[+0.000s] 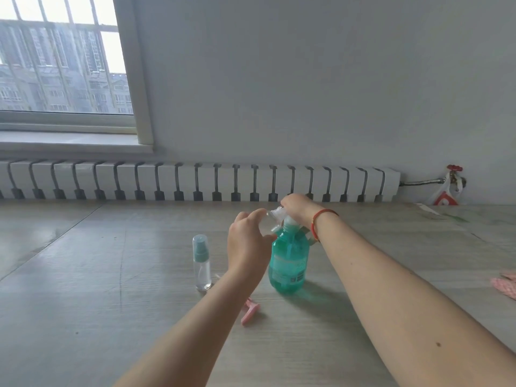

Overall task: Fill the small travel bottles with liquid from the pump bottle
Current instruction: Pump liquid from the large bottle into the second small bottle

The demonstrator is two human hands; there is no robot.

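Note:
A teal pump bottle (287,263) stands upright on the wooden surface, about mid-frame. My right hand (297,209) sits on top of it, fingers curled over the clear pump head (275,215). My left hand (245,244) is close against the bottle's left side at nozzle height, back toward me and fingers curled. What lies inside its fingers is hidden. A small clear travel bottle (201,263) with a teal spray cap stands upright, apart from the left hand on its left.
A pink plastic item (250,310) lies on the surface, partly under my left forearm. Pink patterned fabric (506,286) sits at the right edge. A long white radiator (195,180) and a wall close off the back, with a window at upper left.

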